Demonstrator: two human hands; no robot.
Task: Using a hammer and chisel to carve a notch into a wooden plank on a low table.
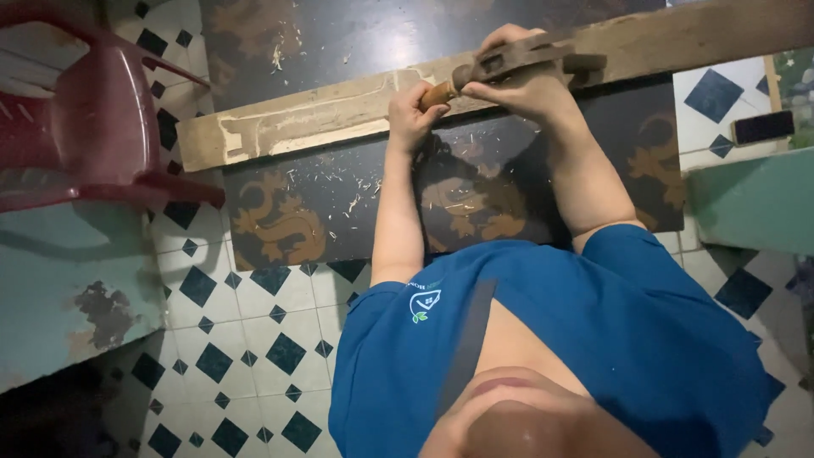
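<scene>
Now gripping a wooden hand plane [526,58] on a long plank [339,110]: left hand [413,106] curled shut around its orange handle [437,93], right hand [521,80] wrapped over the body, both forearms stretched forward above a dark patterned tabletop [322,212].

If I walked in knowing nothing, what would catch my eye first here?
Probably the two hands at top centre: the left hand and right hand both grip a wooden hand plane on a long plank. The plank lies across a dark board with golden dragon patterns, sprinkled with pale shavings. A red plastic chair stands at upper left on the diamond-tiled floor.
</scene>
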